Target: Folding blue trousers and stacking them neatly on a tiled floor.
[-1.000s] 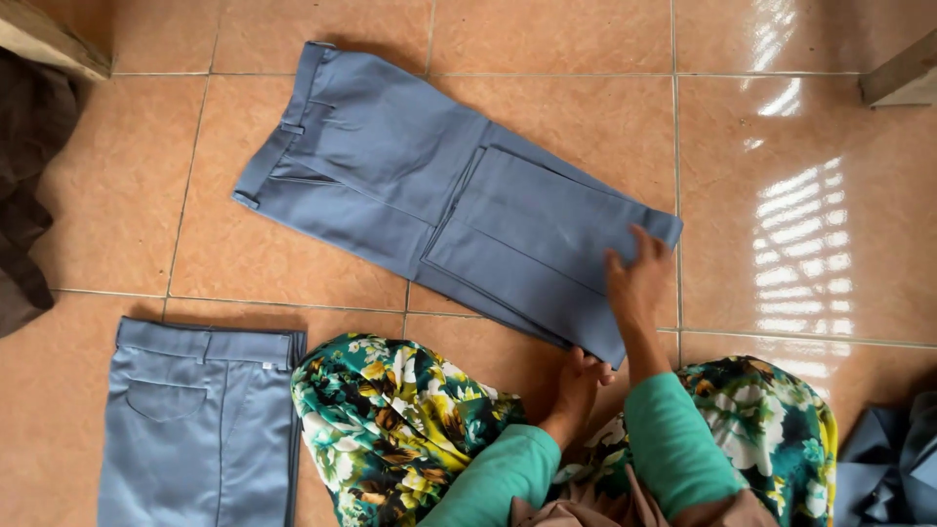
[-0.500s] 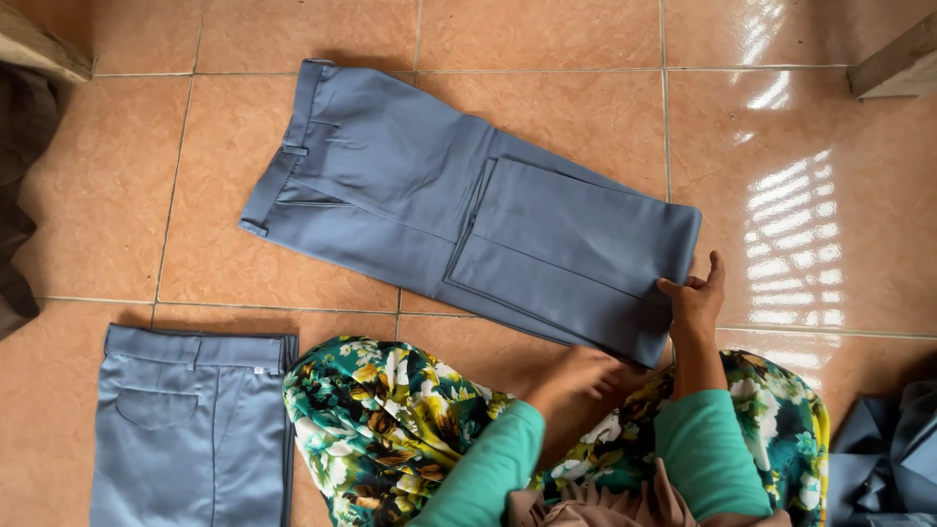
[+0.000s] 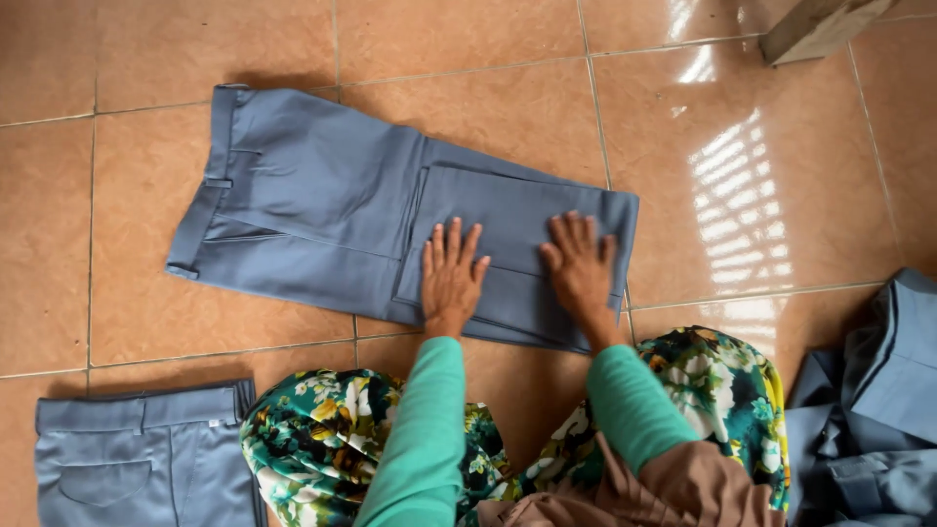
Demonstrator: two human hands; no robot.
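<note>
A pair of grey-blue trousers [image 3: 312,210] lies flat on the orange tiled floor [image 3: 781,176], waistband to the left, its legs folded back over themselves on the right. My left hand [image 3: 451,276] lies palm down on the folded leg section, fingers spread. My right hand [image 3: 580,263] presses flat on the same fold, close to its right edge. Both arms wear green sleeves. Neither hand grips anything.
A second grey-blue garment [image 3: 137,459] lies folded at the bottom left. More grey-blue cloth [image 3: 869,410] is heaped at the bottom right. My knees are covered by green floral fabric [image 3: 322,439]. A wooden furniture leg [image 3: 815,24] stands at the top right.
Both hands have come up from my lap and the fold's lower right corner onto the folded legs and now lie flat side by side. The view has moved closer.
</note>
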